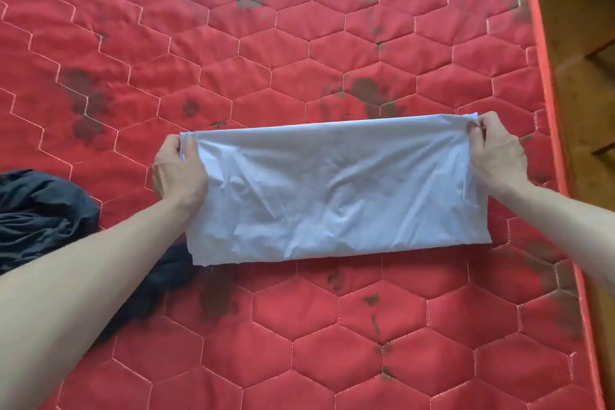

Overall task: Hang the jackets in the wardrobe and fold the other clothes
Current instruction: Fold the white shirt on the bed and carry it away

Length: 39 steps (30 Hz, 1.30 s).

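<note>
2 hands, left hand (pixel 179 170) and right hand (pixel 496 153), grip 1 white garment (pixel 336 190).

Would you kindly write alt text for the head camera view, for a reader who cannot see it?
Two bare hands hold a folded pale blue garment over a red quilted mattress, the left hand and the right hand each pinching a far corner. A crumpled dark garment lies at the left, partly under the left forearm.
</note>
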Motion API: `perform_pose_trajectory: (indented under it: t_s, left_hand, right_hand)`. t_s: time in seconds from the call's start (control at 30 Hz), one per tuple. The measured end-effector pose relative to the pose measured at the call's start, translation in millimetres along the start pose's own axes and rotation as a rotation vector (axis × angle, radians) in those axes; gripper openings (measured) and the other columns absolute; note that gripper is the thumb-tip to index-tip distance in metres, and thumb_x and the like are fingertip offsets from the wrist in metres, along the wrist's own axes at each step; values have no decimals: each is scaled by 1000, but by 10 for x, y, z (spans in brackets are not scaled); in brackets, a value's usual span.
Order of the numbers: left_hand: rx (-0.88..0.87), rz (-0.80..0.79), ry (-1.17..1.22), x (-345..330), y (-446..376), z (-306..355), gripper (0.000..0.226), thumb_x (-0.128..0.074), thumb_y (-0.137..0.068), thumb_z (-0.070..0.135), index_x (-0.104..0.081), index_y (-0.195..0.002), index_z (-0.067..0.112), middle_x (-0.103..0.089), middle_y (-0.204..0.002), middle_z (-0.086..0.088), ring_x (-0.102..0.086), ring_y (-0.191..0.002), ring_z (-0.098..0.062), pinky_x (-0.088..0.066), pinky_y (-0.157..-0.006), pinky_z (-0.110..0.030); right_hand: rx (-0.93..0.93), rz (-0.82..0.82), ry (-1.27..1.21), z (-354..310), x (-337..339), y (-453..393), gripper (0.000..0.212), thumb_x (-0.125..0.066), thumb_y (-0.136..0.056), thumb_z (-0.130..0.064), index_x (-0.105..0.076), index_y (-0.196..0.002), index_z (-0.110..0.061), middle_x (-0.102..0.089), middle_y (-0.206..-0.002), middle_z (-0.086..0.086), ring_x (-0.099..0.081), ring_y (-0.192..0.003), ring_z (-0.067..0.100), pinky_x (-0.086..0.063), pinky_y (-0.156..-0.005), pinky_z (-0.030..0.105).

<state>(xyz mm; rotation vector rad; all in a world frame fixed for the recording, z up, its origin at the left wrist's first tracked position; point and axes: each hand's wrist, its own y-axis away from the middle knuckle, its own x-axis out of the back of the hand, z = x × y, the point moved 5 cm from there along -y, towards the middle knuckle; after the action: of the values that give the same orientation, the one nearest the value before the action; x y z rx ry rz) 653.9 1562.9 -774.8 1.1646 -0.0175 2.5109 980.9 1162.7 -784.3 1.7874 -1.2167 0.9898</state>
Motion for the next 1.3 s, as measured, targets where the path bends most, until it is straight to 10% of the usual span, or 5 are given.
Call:
perform_pose_trajectory:
  t_s: [0.17, 0.27, 0.53, 1.03, 1.3]
  left_hand:
    - [63, -9, -87, -162, -84, -208, 32, -43, -108, 34, -49, -87, 11, -46, -75, -2, -47, -79, -31, -31, -65, -40]
    - [29, 122, -224, -125, 26, -212, 26, -43, -103, 23, -58, -122, 13, -59, -120, -13, -51, -120, -35, -37, -96, -43]
    - [-1052, -342, -435, -891, 1389, 42, 57, -45, -103, 30, -42, -157, 12, -39, -164, -11, -33, -153, -32, -20, -127, -49]
    - [-533, -263, -665, -866, 870, -611, 78, -25, -100, 63, -11, -168, 28, 1, -176, -2, 10, -162, -24, -3, -129, -57]
    - [-583, -248, -634, -941, 813, -304, 83, -29, -99, 67, -14, -168, 23, -2, -175, -10, 6, -161, -33, 1, -128, -59]
  right_hand:
    - [-50, -30, 73, 33, -207, -135, 25, -37, -109, -40, -51, -111, -19, -60, -91, 18, -61, -96, 48, -38, -76, 46]
    - [-28, 100, 91, -59, -201, -42, 36, -41, -109, -36, -53, -135, -15, -60, -129, 20, -51, -125, 43, -39, -100, 51]
    - [823, -28, 124, -1032, -830, 1085, 53, -41, -110, -30, -43, -157, -7, -39, -165, 12, -33, -155, 29, -28, -124, 43]
    - [147, 0, 251, 417, -683, 731, 71, -23, -106, -55, -11, -168, -22, -7, -176, 1, -6, -162, 21, -10, -130, 48]
    - [409, 29, 373, 25, -641, 726, 69, -27, -107, -41, -14, -166, -6, -7, -174, 13, -7, -162, 26, -11, -129, 56]
